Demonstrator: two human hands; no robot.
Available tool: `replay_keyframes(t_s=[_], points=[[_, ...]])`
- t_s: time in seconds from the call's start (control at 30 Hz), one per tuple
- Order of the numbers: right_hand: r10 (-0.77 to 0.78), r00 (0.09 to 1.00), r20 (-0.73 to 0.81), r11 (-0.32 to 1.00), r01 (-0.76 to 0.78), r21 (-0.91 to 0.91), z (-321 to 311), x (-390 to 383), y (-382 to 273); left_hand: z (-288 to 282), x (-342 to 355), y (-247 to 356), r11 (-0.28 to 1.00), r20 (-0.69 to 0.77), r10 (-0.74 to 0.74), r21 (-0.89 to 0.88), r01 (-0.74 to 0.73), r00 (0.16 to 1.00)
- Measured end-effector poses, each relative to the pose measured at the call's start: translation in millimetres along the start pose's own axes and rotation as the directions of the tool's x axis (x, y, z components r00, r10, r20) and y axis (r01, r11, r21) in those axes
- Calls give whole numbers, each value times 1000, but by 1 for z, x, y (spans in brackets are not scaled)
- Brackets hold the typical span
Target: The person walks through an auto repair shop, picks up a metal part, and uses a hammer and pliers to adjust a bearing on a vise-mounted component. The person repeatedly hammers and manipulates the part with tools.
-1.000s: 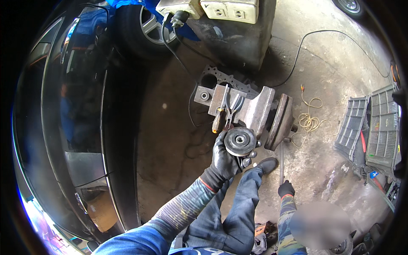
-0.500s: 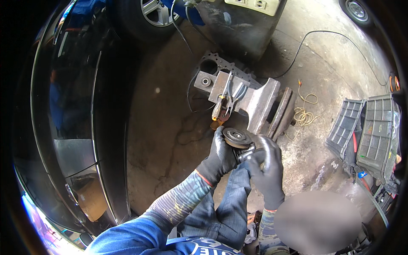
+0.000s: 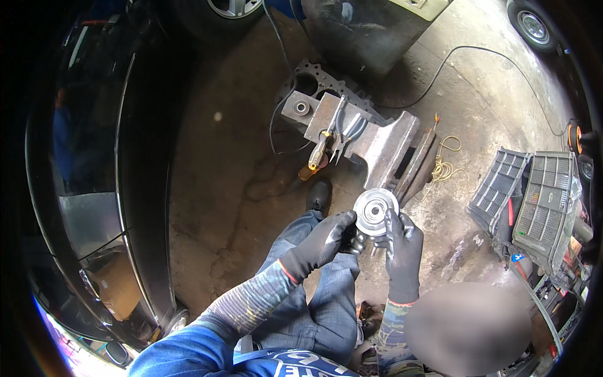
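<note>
A round silver metal pulley (image 3: pixel 376 212) with a small centre hole is held up in front of me, its bright grooved face turned towards me. My left hand (image 3: pixel 330 240), in a black glove, is closed on its lower left edge. My right hand (image 3: pixel 402 245), also gloved in black, pinches its lower right edge with the fingers curled. What lies behind the pulley is hidden. Just beyond it is a large bench vise (image 3: pixel 384 146). Pliers (image 3: pixel 347 135) and a yellow-handled screwdriver (image 3: pixel 321 148) lie on the vise, with a small ring-shaped bearing (image 3: pixel 302 107) at its far left.
An engine block (image 3: pixel 321 80) sits behind the vise, near a dark metal cabinet (image 3: pixel 361 41). A black car (image 3: pixel 94 188) stands along my left. To the right are grey plastic crates (image 3: pixel 545 207) and a coiled yellow cord (image 3: pixel 445 168). A black cable (image 3: pixel 461 49) crosses the floor.
The pulley has been turned from its darker, tilted side to its bright face and moved slightly right. My right hand has shifted from beneath it to its edge.
</note>
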State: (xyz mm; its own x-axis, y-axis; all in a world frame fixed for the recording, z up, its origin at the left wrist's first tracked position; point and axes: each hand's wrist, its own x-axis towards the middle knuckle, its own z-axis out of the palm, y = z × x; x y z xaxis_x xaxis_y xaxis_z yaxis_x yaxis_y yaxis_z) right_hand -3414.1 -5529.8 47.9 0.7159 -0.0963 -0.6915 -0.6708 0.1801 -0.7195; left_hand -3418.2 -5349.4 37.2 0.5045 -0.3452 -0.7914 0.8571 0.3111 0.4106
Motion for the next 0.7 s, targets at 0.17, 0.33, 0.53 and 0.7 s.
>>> replay_keyframes(t_s=[0.17,0.33,0.53,0.7], points=[[76,995,-71,997,-78,-27,15,-5,-13,-3,3,13,955,-7,-228,-197,223,974],[107,991,-79,994,-105,28,18,-1,-13,-8,9,7,949,44,-239,-202,243,970],[100,990,-98,995,-101,2,13,0,-10,-16,20,-11,989,35,-148,10,148,988],[102,992,-76,992,-96,79,10,0,-8,-12,24,-11,957,45,-273,-92,276,961]])
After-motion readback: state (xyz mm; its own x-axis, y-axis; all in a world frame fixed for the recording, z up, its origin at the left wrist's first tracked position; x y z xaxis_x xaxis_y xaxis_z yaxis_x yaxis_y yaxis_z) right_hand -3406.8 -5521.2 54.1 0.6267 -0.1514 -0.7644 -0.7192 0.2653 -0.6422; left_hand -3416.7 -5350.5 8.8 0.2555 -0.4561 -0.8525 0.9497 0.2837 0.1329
